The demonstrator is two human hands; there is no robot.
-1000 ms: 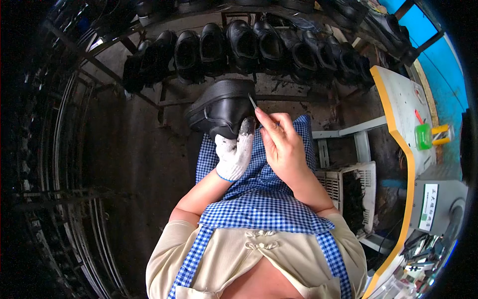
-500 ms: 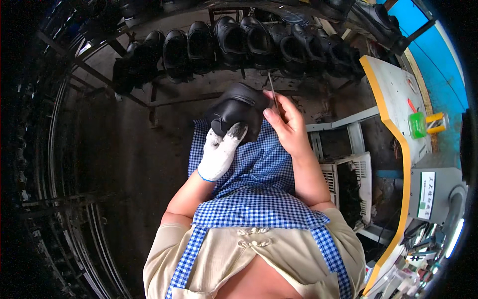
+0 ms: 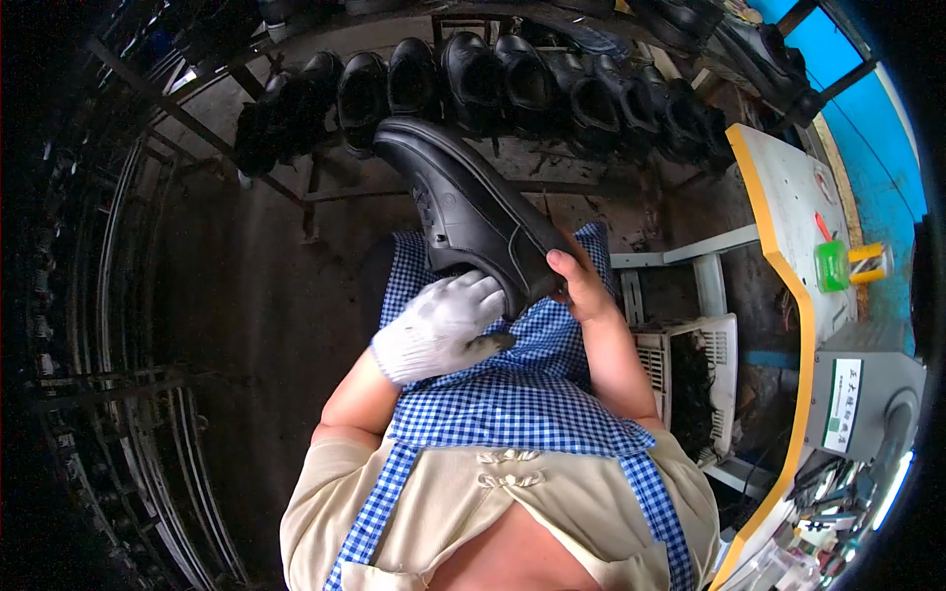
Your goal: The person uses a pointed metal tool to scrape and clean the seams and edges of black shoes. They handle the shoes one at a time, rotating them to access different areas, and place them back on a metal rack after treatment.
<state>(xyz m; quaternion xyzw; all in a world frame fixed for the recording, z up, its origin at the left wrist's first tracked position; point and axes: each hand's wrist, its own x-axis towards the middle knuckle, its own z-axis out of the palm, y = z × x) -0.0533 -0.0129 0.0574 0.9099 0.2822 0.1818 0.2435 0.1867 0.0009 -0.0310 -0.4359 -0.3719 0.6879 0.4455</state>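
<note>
A black leather shoe (image 3: 463,212) is held above my lap, toe pointing up and to the left, its side and the edge of its sole showing. My right hand (image 3: 583,286), bare, grips it near the heel along the sole, with the thumb on the outside and the other fingers mostly hidden behind. In a white knit glove, my left hand (image 3: 443,330) has its fingers curled at the shoe's collar. The glove's thumb is stained dark. No thin tool shows in my right hand.
Several black shoes (image 3: 473,79) line a rack ahead. At the right stands a white worktop with a yellow edge (image 3: 788,251), bearing a green container (image 3: 833,266) and a grey machine housing (image 3: 867,384). Below it sits a white crate (image 3: 724,379). Metal racks (image 3: 177,473) stand at the left.
The shoe has been turned so its side and sole edge show. My right hand has moved down to its heel, and the thin tool it held is out of sight. My left hand has shifted its hold.
</note>
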